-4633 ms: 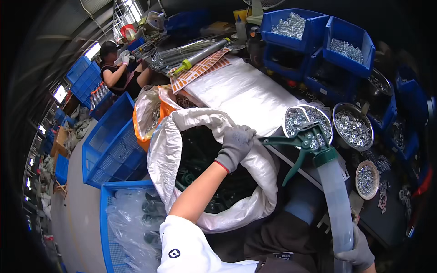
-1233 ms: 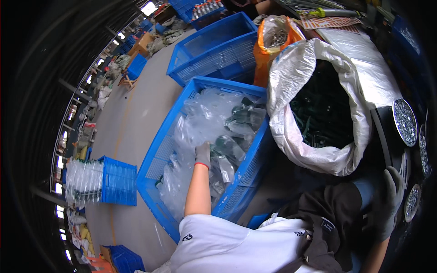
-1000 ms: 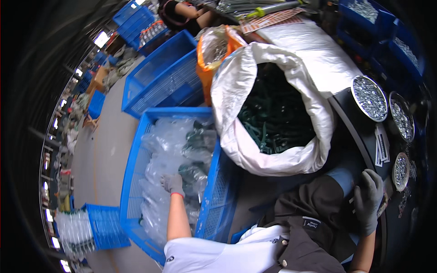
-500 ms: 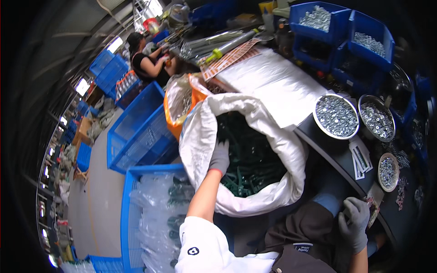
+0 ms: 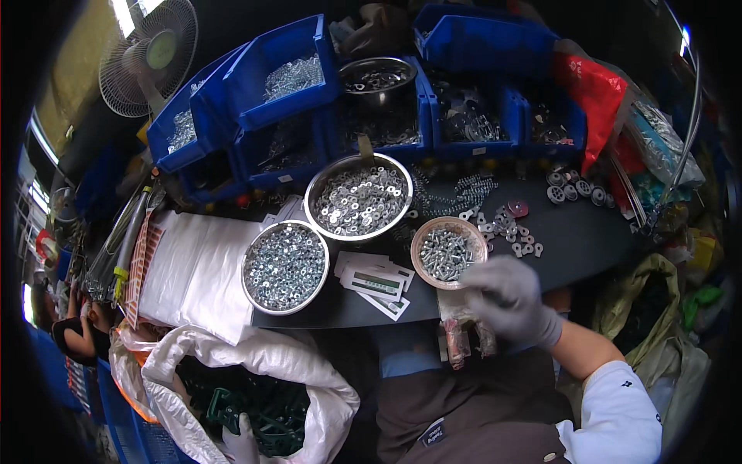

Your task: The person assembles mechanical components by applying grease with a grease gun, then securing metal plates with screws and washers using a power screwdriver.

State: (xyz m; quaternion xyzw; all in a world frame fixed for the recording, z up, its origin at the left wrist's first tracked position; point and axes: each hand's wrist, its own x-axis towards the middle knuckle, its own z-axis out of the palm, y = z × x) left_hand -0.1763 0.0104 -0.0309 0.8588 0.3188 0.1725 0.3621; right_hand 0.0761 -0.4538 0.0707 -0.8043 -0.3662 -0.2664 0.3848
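Note:
My left hand (image 5: 242, 442), in a light grey glove, is closed on a dark green plastic part (image 5: 224, 408) at the mouth of a white woven sack (image 5: 328, 387). More dark green parts (image 5: 278, 417) fill the sack. My right hand (image 5: 506, 300), also gloved, hovers with curled fingers over the table's front edge, close to a small round bowl (image 5: 417, 267) of silver screws (image 5: 447, 254). Whatever its fingertips hold, if anything, is blurred. Below that hand a worn metal fixture (image 5: 456, 340) sticks out from the table edge, partly covered by the hand.
Two steel bowls, one of nuts (image 5: 284, 267) and one of flat metal tabs (image 5: 359, 201), stand beside printed cards (image 5: 375, 280). White plastic bags (image 5: 205, 271) lie on the left. Blue bins (image 5: 286, 77) line the back, and springs (image 5: 464, 197) lie on the dark table (image 5: 572, 232).
My view has swung right toward the table. The left hand now has a green part between its fingers inside the sack. My right hand has risen from beside my lap to near the screw bowl.

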